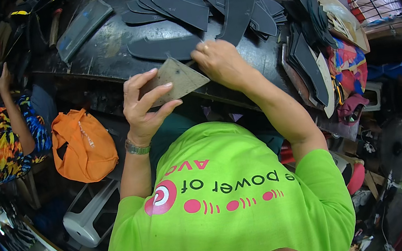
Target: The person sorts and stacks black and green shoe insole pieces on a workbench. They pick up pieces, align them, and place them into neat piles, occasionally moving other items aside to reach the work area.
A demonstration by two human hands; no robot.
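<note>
Over the near edge of the black worktable (pixel 98 63), my left hand (pixel 145 99) holds up a flat, greyish-beige four-cornered piece (pixel 178 80) between thumb and fingers, with one corner pointing up. It bears a few dark marks. My right hand (pixel 221 63) is closed just beyond the piece's right corner; what its fingers grip, if anything, is hidden. Next to that hand on the tabletop lies a curved dark grey cut panel (pixel 161 49). Another dark panel (pixel 237 15) with pale markings rests just past my right fingers.
Stacks of dark cut panels (pixel 171 8) cover the table's far side, with more panels (pixel 304 70) at its right edge. A long dark block (pixel 83 28) lies far left. Another person (pixel 9 134) sits at left, near an orange bag (pixel 84 146) and a grey stool (pixel 92 216).
</note>
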